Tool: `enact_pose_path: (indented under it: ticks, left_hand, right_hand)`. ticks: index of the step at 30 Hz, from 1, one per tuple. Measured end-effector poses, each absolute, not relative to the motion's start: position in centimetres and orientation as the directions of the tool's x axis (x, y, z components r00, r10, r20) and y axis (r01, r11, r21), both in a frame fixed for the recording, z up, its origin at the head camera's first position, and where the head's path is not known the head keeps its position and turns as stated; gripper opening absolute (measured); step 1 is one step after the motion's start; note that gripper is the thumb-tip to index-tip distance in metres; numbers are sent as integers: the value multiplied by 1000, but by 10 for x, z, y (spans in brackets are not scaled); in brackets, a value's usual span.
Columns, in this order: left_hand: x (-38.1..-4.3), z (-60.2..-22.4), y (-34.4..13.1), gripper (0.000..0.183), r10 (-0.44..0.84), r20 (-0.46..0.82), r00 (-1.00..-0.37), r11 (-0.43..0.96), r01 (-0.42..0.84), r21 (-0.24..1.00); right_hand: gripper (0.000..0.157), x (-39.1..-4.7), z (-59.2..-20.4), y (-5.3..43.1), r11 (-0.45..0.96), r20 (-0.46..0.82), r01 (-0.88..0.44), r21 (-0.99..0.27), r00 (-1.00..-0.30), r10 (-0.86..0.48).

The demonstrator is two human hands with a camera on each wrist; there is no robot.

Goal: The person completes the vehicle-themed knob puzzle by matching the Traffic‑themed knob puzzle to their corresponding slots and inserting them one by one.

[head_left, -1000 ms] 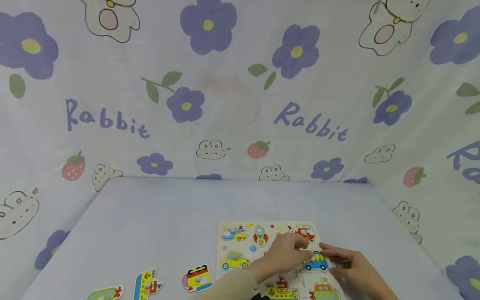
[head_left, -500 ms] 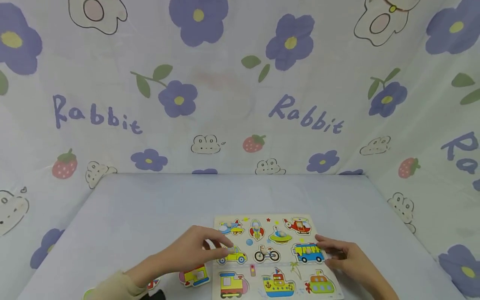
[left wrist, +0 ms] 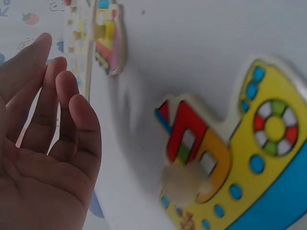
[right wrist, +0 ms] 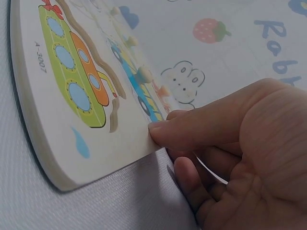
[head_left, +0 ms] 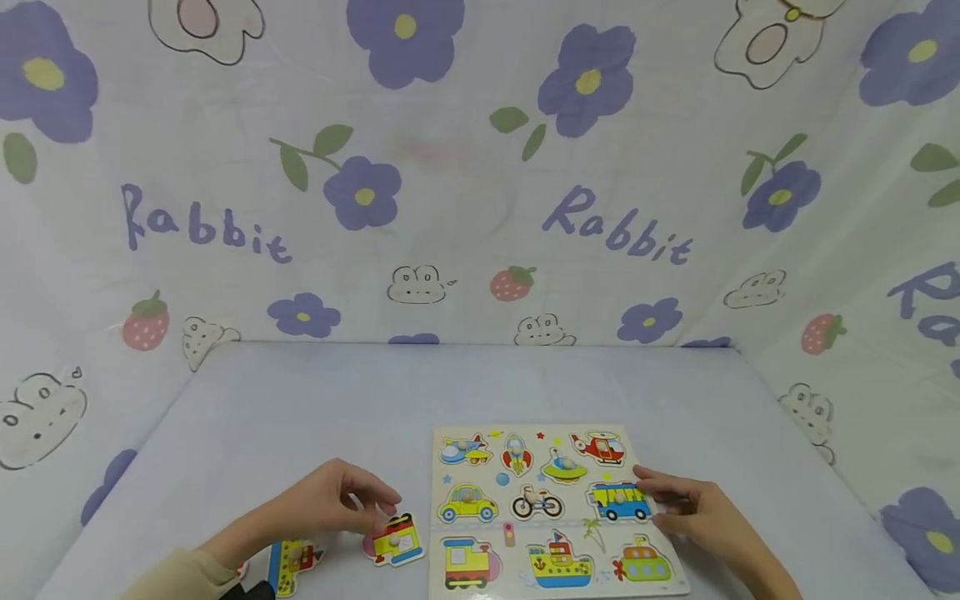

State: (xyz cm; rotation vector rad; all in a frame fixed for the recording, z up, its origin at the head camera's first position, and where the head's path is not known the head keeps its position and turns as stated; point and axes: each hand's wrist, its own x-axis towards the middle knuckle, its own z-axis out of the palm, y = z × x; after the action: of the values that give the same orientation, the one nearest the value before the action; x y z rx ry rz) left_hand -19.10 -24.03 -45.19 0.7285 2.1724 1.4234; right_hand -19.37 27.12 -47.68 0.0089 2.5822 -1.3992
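My left hand [head_left: 333, 504] is at the train piece [head_left: 397, 540], fingertips close over its left end. In the left wrist view its fingers bend loosely with nothing between them, and the train piece [left wrist: 109, 40] lies beyond. A ship piece [head_left: 292, 565] with a wooden knob lies on the table below my wrist. My right hand [head_left: 701, 521] grips the right edge of the wooden puzzle board [head_left: 555, 533]. Its thumb lies on the board's top face near the bus piece [head_left: 619, 502], and the other fingers curl at the edge.
Knobbed pieces sit in the upper two rows of the board, among them a car [head_left: 467, 503], a bicycle [head_left: 537, 502] and a helicopter [head_left: 600, 448]. Its bottom row shows printed train, ship and submarine [head_left: 643, 562] recesses. A patterned cloth [head_left: 457, 192] hangs behind the table.
My left hand has left the bus piece, now seated in the board, and swung left across the board to the loose train piece. The right hand stays at the board's edge.
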Motion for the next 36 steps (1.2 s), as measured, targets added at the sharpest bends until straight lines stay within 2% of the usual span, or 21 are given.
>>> enact_pose_path:
  ticks: [5,17,24,36]
  left_hand:
    - [-191,-460,-237,28,638,-95,-764,356,183,917]
    - [-195,-466,-227,14,654,-103,-749,401,228,887]
    - [-196,-463,-226,17,677,-132,-724,403,214,890]
    - [-198,-466,-224,17,728,-78,-681,351,272,896]
  right_hand:
    - [45,-196,-477,271,539,-176,98,-837,-980,-96]
    - [44,-196,-479,273,520,-188,112,-846,-978,-94]
    - [42,-196,-480,273,510,-194,124,-851,-977,-86]
    - [41,-194,-475,270,521,-195,129,-844,-978,-75]
